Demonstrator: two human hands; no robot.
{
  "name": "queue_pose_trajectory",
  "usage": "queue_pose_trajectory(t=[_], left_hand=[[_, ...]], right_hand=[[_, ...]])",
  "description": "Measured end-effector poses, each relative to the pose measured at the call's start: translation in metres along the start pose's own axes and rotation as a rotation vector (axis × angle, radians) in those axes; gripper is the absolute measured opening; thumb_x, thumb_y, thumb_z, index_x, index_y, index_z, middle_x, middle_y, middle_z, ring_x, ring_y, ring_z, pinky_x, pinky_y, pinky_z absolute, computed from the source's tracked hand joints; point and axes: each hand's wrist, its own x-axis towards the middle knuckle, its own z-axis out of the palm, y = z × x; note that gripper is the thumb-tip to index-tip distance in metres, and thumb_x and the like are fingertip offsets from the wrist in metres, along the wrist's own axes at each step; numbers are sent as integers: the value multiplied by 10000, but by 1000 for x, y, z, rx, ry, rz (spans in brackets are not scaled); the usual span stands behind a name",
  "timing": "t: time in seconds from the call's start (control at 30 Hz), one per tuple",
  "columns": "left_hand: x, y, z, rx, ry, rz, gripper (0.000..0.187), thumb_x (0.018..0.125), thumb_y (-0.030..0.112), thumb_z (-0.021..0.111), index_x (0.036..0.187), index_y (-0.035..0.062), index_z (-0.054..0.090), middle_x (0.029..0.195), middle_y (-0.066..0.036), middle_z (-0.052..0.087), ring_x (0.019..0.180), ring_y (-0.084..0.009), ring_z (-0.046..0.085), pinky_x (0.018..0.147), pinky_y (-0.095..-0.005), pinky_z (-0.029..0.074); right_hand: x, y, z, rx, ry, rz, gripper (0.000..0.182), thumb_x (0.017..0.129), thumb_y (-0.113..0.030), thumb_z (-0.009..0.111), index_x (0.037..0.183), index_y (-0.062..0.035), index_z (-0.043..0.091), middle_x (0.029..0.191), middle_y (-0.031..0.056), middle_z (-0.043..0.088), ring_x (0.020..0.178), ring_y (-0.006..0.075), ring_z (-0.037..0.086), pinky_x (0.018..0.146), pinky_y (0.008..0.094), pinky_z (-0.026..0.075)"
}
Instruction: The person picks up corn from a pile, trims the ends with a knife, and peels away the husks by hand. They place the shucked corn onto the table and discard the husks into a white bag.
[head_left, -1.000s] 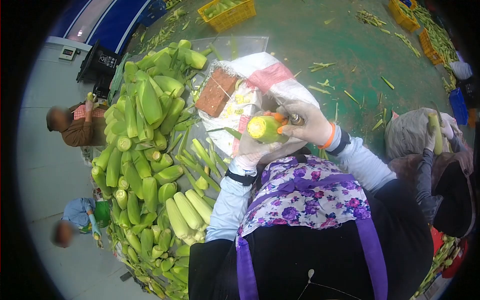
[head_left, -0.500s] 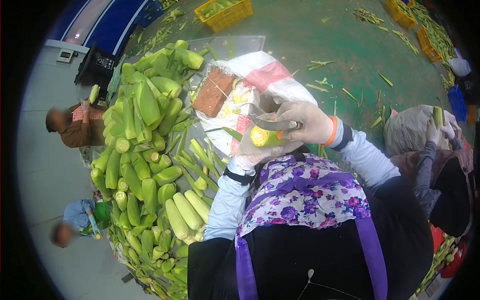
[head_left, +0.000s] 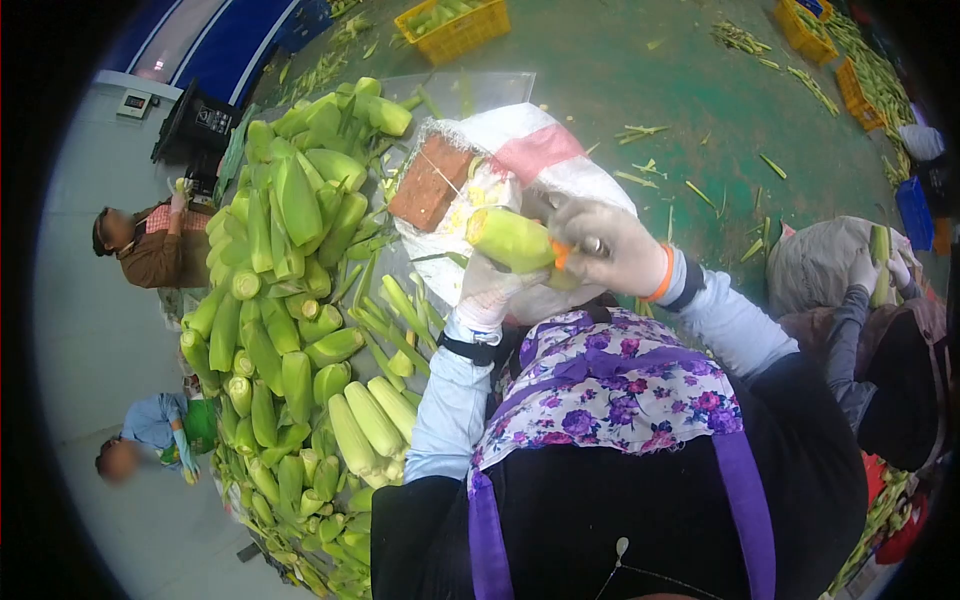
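Note:
A green corn ear (head_left: pixel 510 242), still in its husk, lies tilted across my gloved left hand (head_left: pixel 488 288), whose fingers wrap it from below. My gloved right hand (head_left: pixel 615 243) is closed at the ear's right end. In its fist is a knife (head_left: pixel 596 246); only the handle end shows, and the blade is hidden. Something orange (head_left: pixel 560 254) shows between the right fingers and the ear. Just beyond my hands is a white and pink woven sack (head_left: pixel 545 150), with a reddish brick (head_left: pixel 430 183) and pale corn scraps on it.
A large heap of husked-on corn (head_left: pixel 290 210) rises on my left. Several peeled pale ears (head_left: pixel 372 420) lie beside my left forearm. A yellow crate (head_left: pixel 455 32) stands on the green floor ahead. People work at left and right; the right one holds corn over a sack (head_left: pixel 815 262).
The corn ear has turned from its cut end facing me to lying lengthwise, pointing left. The curved knife blade, visible before, is now out of sight.

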Motion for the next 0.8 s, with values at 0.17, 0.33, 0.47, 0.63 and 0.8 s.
queue_pose_trajectory(t=[0.17, 0.33, 0.47, 0.63, 0.8], left_hand=[[7, -10, 1, -290, -245, -64, 718, 782, 188, 846, 1368, 31, 462, 1276, -128, 592, 1163, -265, 595, 1010, -411, 498], [20, -55, -21, -518, 129, -74, 812, 807, 535, 765, 1375, 43, 456, 1253, -118, 594, 1150, -291, 594, 997, -448, 502], [12, -16, -55, -627, 492, 66, 693, 847, 547, 730, 1295, 65, 511, 1186, -120, 621, 1111, -297, 607, 979, -496, 508], [13, 6, -78, -655, 508, 115, 577, 846, 436, 757, 1242, 77, 538, 1126, -128, 642, 1049, -316, 627, 971, -523, 511], [15, -1, -34, -422, 186, 182, 676, 780, 258, 826, 1324, 59, 478, 1166, -117, 618, 1059, -273, 632, 964, -452, 532]], right_hand=[[3, 1, 3, 560, 136, 615, 173, 877, -101, 643, 1041, -47, 638, 888, 36, 639, 722, 104, 610, 617, 246, 482], [3, 19, 13, 867, 298, 637, 214, 899, -128, 624, 1098, -51, 604, 847, 11, 605, 694, 69, 562, 610, 232, 462], [-22, -1, -51, 826, 396, 588, 318, 883, -177, 591, 1163, -27, 590, 899, 29, 612, 772, 118, 589, 707, 276, 495], [0, 11, -50, 409, 450, 640, 310, 897, -180, 640, 1145, 4, 610, 974, 70, 653, 837, 124, 622, 728, 288, 526], [23, 43, 7, 33, 74, 478, 332, 844, -249, 750, 1085, -24, 710, 1034, 106, 701, 961, 175, 638, 866, 321, 494]])
